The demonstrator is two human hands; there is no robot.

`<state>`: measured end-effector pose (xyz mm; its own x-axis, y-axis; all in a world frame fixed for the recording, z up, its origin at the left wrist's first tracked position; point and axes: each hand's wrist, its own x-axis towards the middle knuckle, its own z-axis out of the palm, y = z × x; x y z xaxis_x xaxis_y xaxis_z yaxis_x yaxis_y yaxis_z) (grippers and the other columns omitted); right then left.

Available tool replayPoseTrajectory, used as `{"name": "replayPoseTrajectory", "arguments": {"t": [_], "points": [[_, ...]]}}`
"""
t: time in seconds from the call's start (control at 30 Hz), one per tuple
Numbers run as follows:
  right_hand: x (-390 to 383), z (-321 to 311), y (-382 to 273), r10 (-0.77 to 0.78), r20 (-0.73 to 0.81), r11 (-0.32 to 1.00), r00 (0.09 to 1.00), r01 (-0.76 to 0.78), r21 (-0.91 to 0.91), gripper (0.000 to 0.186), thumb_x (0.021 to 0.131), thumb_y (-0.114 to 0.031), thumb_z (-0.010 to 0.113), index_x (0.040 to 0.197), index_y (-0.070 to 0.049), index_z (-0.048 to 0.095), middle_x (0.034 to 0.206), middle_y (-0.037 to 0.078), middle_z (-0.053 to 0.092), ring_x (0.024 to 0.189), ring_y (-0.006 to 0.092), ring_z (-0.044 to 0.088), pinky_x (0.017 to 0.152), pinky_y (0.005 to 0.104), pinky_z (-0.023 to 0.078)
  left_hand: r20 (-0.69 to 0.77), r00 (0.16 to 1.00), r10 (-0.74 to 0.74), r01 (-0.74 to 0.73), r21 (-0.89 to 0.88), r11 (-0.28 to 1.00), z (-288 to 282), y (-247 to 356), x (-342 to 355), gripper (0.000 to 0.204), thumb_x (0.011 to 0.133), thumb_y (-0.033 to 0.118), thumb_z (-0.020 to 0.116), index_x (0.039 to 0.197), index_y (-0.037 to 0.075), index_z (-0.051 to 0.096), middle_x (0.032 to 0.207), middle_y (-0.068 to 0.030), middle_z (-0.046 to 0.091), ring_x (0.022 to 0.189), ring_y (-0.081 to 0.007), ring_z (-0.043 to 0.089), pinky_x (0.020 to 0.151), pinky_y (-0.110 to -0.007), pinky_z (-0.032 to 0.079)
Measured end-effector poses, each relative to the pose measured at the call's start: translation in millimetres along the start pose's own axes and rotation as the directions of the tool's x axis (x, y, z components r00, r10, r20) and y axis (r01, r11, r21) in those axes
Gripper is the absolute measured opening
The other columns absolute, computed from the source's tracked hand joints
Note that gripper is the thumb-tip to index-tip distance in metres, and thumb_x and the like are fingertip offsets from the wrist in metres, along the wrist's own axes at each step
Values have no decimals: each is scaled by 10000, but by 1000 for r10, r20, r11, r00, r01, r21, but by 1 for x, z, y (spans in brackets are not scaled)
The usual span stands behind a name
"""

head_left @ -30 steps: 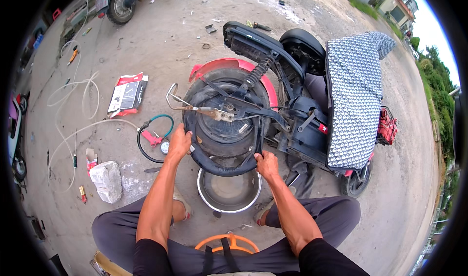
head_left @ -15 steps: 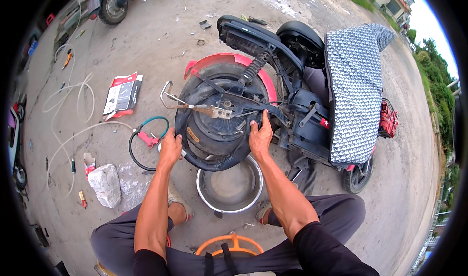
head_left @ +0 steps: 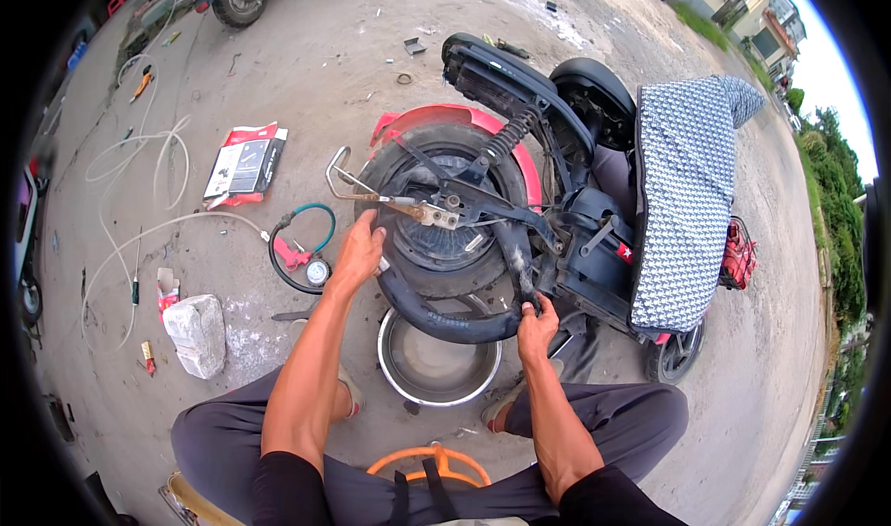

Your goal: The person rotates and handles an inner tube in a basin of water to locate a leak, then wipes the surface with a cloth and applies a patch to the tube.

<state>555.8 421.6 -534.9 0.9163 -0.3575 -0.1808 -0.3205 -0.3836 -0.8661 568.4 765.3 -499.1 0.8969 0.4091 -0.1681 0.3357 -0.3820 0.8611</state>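
A scooter lies on its side, its rear wheel (head_left: 444, 257) facing up under a red fender (head_left: 445, 116). A black inner tube (head_left: 436, 320) loops around the wheel's near side and sags over the rim of a metal basin (head_left: 382, 357). My left hand (head_left: 360, 252) is closed on the tube at the wheel's left, below a bent metal stand (head_left: 348, 178). At the lower right, clear of the tyre, my right hand (head_left: 537, 326) pinches the tube between thumb and fingers. The tube's far part is hidden behind the wheel and frame.
Left of the wheel lie a pink-handled air gauge (head_left: 302, 261) with a long pale hose (head_left: 162, 218), a red-and-black package (head_left: 245, 166) and a white block (head_left: 195, 336). A patterned cover (head_left: 685, 206) drapes the scooter. An orange ring-shaped frame (head_left: 429, 456) stands between my legs.
My right hand has moved down and toward me, drawing the tube out from the wheel's near right side. My left hand has shifted up along the tube. The view has shifted slightly.
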Motion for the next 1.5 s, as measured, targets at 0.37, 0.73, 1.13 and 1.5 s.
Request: {"name": "replayPoseTrajectory", "arguments": {"t": [0.37,0.73,1.13,1.5], "points": [[91,25,-155,-669,134,679,731,674,-290,237,943,-252,629,1057,-66,722,993,149,681,968,345,647,878,431,498,133,977,-166,156,81,984,-22,13,-29,568,954,303,642,1354,-59,466,923,-217,675,638,-271,677,522,-400,533],[176,82,-183,-101,799,731,593,589,-345,429,892,-397,722,1081,-12,741,967,221,729,925,327,704,836,430,517,-108,992,-60,75,138,988,-20,-1,-4,341,1003,254,539,925,-77,572,671,-175,616,475,-293,622,451,-417,484],[158,66,-163,-410,267,655,872,485,-580,332,892,-281,606,938,27,719,945,313,680,902,493,664,820,545,520,23,997,-79,76,110,991,-6,1,-8,449,931,326,706,1098,-64,558,799,-133,625,560,-181,599,416,-341,493],[154,60,-180,-544,426,460,723,681,-569,319,912,-294,649,1072,-18,651,970,268,695,960,469,661,839,527,517,-13,988,-155,156,11,988,-7,-3,-22,278,994,208,562,1038,-66,562,775,-186,643,547,-253,650,422,-389,521]]}}
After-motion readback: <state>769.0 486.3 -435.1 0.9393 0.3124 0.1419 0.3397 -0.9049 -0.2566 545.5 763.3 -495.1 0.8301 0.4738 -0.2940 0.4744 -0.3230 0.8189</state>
